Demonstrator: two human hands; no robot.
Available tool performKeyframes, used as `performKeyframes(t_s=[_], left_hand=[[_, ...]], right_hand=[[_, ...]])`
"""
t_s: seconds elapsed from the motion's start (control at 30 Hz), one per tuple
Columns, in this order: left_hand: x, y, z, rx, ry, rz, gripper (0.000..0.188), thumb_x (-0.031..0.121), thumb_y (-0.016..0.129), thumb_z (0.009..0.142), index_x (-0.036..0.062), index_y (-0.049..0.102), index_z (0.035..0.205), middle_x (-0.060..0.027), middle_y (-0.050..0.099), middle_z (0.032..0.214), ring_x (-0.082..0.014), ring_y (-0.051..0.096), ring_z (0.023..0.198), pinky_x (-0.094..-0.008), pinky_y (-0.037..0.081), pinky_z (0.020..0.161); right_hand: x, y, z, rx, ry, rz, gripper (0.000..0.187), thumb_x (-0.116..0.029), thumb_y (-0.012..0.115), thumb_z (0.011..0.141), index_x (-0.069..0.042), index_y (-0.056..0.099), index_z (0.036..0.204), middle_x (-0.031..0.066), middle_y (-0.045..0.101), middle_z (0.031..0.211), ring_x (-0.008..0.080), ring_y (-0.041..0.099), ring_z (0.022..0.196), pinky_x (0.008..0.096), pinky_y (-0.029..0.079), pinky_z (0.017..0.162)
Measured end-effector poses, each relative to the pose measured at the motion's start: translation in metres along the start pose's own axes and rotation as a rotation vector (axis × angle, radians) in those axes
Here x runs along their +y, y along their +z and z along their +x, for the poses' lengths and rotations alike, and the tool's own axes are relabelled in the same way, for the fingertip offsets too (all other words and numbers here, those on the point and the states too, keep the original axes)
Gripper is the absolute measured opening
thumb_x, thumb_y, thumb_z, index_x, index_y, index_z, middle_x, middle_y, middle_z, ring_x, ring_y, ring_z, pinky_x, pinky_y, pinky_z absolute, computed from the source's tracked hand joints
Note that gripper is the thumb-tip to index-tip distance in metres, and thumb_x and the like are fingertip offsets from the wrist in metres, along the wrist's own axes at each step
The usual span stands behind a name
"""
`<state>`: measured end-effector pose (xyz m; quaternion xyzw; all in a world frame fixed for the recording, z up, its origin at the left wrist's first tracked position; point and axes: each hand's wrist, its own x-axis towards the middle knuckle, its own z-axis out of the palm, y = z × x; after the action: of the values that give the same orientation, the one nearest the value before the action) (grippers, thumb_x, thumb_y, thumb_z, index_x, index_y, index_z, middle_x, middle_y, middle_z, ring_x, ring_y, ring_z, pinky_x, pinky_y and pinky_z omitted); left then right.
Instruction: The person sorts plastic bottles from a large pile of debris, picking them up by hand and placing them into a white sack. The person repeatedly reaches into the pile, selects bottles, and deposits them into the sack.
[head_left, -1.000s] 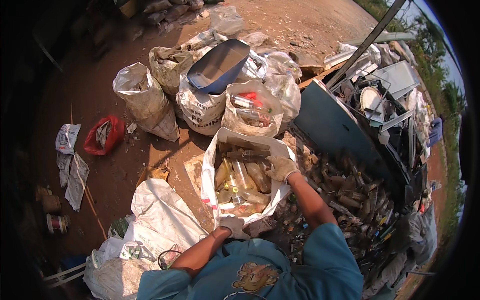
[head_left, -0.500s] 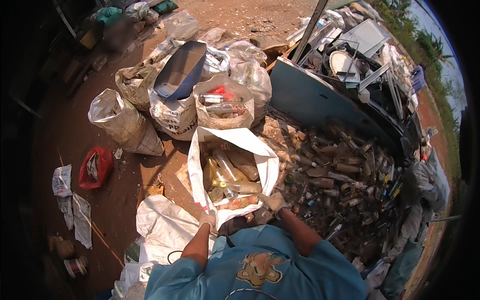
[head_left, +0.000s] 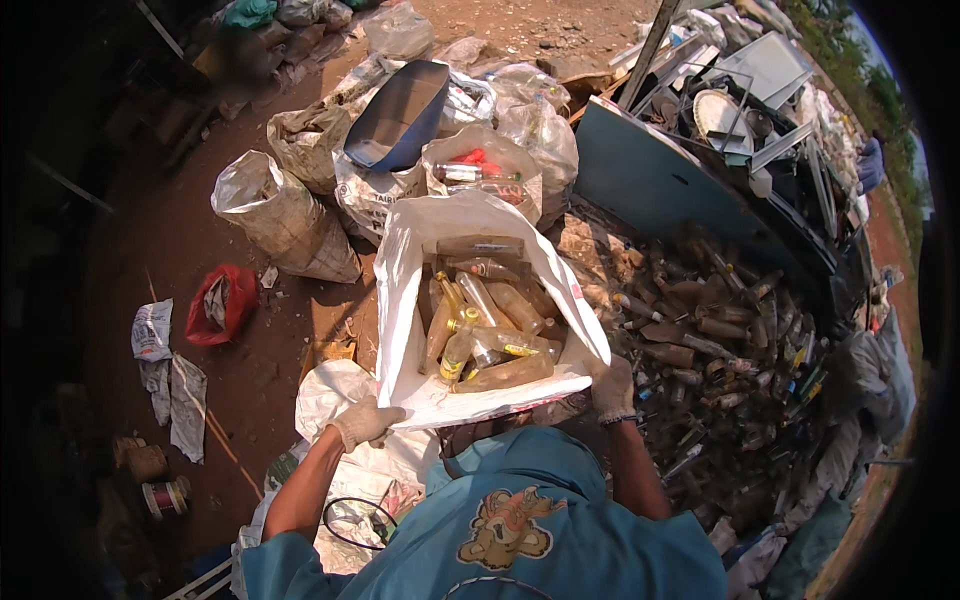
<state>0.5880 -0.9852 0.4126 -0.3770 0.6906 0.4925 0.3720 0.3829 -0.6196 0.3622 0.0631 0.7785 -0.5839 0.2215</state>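
— Which step is this?
— Holding the white sack (head_left: 400, 325) open; the left hand (head_left: 366, 422) and right hand (head_left: 612, 388) grasp its near rim corners, bottles (head_left: 508, 373) inside.
— Where is it; what would shifting it need?
— Before the teal shirt (head_left: 620, 550), left of the bottle heap (head_left: 715, 328); firm grips, mouth upward.

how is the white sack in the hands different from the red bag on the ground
The sack is white and looks larger; the red bag looks smaller. The left hand and right hand hold the sack, while the red bag is untouched. The sack contains bottles; the red bag, something pale. Both mouths are open.
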Motion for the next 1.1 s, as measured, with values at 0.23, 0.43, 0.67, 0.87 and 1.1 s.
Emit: performKeyframes(t_s=[0.23, 0.43, 0.67, 0.87, 1.1], left_hand=[[0.041, 0.014, 0.003, 0.008, 0.103, 0.000, 0.051, 0.042, 0.063, 0.097, -0.0023, 0.068, 0.073, -0.0069, 0.061, 0.058, -0.0167, 0.059, 0.052, -0.0318, 0.045, 0.053], [0.040, -0.024, 0.075, 0.416, 0.087, -0.254, 0.062, 0.044, 0.082, 0.080, -0.0053, 0.060, 0.111, -0.0131, 0.066, 0.092, -0.0210, 0.067, 0.073, -0.0350, 0.056, 0.056], [0.001, -0.056, 0.121, 0.418, 0.035, -0.707, 0.028, 0.017, 0.072, 0.085, -0.0050, 0.066, 0.101, -0.0110, 0.067, 0.079, -0.0203, 0.067, 0.060, -0.0367, 0.057, 0.049], [0.019, -0.068, 0.041, 0.257, 0.150, -0.033, 0.027, 0.019, 0.074, 0.085, -0.0079, 0.070, 0.080, -0.0119, 0.069, 0.070, -0.0190, 0.065, 0.052, -0.0335, 0.054, 0.051], [0.052, -0.079, 0.035, 0.614, 0.099, 0.573, 0.089, 0.040, 0.084, 0.069, 0.0022, 0.050, 0.142, -0.0295, 0.058, 0.131, -0.0434, 0.062, 0.120, -0.0514, 0.050, 0.099]], right_hand=[[-0.009, -0.051, 0.025, 0.212, 0.227, -0.127, 0.030, -0.021, 0.068, 0.092, 0.006, 0.076, 0.104, 0.0107, 0.075, 0.084, 0.0165, 0.070, 0.075, 0.0341, 0.053, 0.068], [-0.011, -0.017, 0.017, -0.010, -0.175, -0.351, 0.034, -0.028, 0.066, 0.095, 0.005, 0.075, 0.098, 0.0065, 0.070, 0.073, 0.0187, 0.066, 0.064, 0.0382, 0.050, 0.059], [-0.011, -0.019, 0.028, 0.181, -0.050, -0.295, 0.037, -0.033, 0.068, 0.092, 0.004, 0.072, 0.086, 0.0145, 0.073, 0.076, 0.0260, 0.069, 0.070, 0.0379, 0.052, 0.068], [-0.061, -0.038, 0.048, 0.040, -0.040, -0.681, 0.087, -0.050, 0.078, 0.077, -0.002, 0.048, 0.143, 0.0279, 0.061, 0.134, 0.0371, 0.063, 0.122, 0.0434, 0.051, 0.101], [-0.111, 0.027, 0.171, -0.238, 0.059, -0.987, 0.099, -0.046, 0.085, 0.069, -0.001, 0.045, 0.147, 0.0233, 0.065, 0.134, 0.0360, 0.065, 0.123, 0.0488, 0.053, 0.102]])
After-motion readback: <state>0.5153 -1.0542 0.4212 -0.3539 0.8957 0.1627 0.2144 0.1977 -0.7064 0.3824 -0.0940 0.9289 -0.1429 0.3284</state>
